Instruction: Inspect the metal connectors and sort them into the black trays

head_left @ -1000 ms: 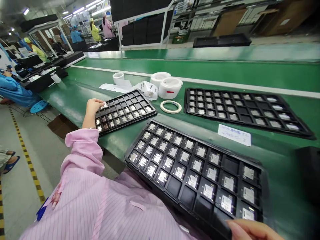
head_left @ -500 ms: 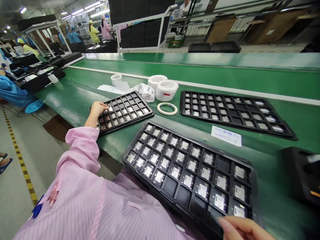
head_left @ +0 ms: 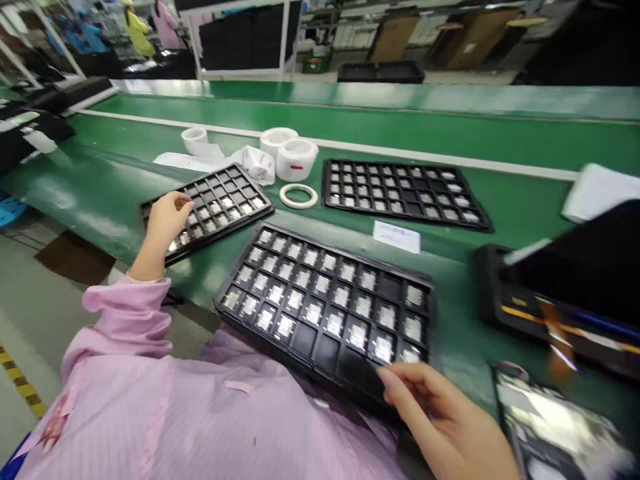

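My left hand (head_left: 167, 223) is over the left black tray (head_left: 220, 227), its fingers curled together above the compartments; whatever they may hold is hidden. Small metallic parts fill many of that tray's front compartments. My right hand (head_left: 445, 413) is at the front right edge of the near black tray (head_left: 320, 367), thumb and index finger close together, with nothing clearly visible between them. The near tray holds rows of small silvery parts, and several compartments along its front are bare. A third black tray (head_left: 415, 212) with similar parts lies farther back.
White tape rolls (head_left: 297, 160), a flat tape ring (head_left: 299, 196) and a handwritten label (head_left: 397, 237) lie on the green surface (head_left: 450, 140). At the right are a dark device (head_left: 575, 300) and an opened unit (head_left: 560, 420). People stand far back left.
The view has swung right, showing more of the devices there. My left hand has lifted slightly off its tray, and more of my right hand shows beside the near tray.
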Demonstrator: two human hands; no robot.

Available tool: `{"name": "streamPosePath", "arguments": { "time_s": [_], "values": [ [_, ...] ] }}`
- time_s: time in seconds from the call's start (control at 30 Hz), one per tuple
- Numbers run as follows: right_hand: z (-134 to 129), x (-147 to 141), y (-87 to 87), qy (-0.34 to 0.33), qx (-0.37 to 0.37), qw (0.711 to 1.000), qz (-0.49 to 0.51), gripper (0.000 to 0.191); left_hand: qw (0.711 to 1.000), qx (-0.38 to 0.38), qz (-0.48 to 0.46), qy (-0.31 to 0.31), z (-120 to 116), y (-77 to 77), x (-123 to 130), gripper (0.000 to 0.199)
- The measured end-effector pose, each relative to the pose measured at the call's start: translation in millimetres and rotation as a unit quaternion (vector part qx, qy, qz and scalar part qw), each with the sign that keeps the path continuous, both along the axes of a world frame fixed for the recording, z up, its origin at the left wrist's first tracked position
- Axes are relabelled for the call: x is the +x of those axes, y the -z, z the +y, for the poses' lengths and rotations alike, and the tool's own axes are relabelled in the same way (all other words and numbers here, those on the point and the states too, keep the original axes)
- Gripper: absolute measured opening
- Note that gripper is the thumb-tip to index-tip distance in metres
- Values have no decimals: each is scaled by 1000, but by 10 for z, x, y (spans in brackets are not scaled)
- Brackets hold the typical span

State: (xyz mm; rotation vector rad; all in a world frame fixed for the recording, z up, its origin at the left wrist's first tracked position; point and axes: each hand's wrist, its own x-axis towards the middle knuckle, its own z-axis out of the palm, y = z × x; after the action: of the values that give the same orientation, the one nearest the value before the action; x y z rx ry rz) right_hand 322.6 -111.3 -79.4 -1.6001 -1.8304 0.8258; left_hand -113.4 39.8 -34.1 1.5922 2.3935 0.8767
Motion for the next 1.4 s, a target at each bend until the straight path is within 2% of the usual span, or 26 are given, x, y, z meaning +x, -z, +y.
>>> {"name": "streamPosePath", "arguments": {
  "time_s": [0.07,0.13,0.17,0.2,0.27,0.33,0.4,0.57,0.7,0.83,0.93,1.03,1.1,1.23,1.3,1.4],
  "values": [
    [48,-118,-60,0,7,1000,5,21,994,10,-13,109,-238,16,456,24],
    [114,-232,-65,-31,3,999,-26,14,973,3,-24,231,-505,56,887,18],
    [146,-283,-54,-52,1,998,-43,9,945,-7,-13,326,-630,83,1070,16],
    [175,-328,-40,-74,-4,995,-59,7,920,-32,-8,390,-739,114,1225,13],
    [223,-398,-10,-85,-5,992,-91,7,882,-113,20,458,-888,178,1445,11],
    [264,-444,14,-58,3,991,-119,7,861,-185,58,471,-948,230,1565,10],
    [309,-471,35,-34,5,990,-134,8,851,-220,84,470,-953,260,1617,10],
    [433,-517,79,-57,-15,989,-132,11,848,-232,98,467,-945,266,1646,11],
    [468,-526,77,-50,-13,992,-111,12,848,-232,96,467,-980,249,1660,13],
    [437,-503,92,-45,-18,996,-74,18,848,-236,85,466,-1028,249,1663,12],
    [391,-460,94,-29,-29,998,-36,16,851,-246,76,457,-1044,272,1658,14],
    [334,-399,21,8,-44,996,75,21,853,-244,75,455,-1045,281,1656,20],
    [294,-359,-70,25,-74,983,168,16,853,-243,80,456,-1046,270,1662,21],
    [219,-309,-238,35,-161,932,323,19,847,-257,98,455,-1058,232,1683,12],
    [187,-298,-271,49,-190,908,369,22,845,-267,113,449,-1066,219,1691,12],
    [153,-288,-265,49,-218,890,399,33,844,-279,132,439,-1076,210,1692,14]
  ]
}}
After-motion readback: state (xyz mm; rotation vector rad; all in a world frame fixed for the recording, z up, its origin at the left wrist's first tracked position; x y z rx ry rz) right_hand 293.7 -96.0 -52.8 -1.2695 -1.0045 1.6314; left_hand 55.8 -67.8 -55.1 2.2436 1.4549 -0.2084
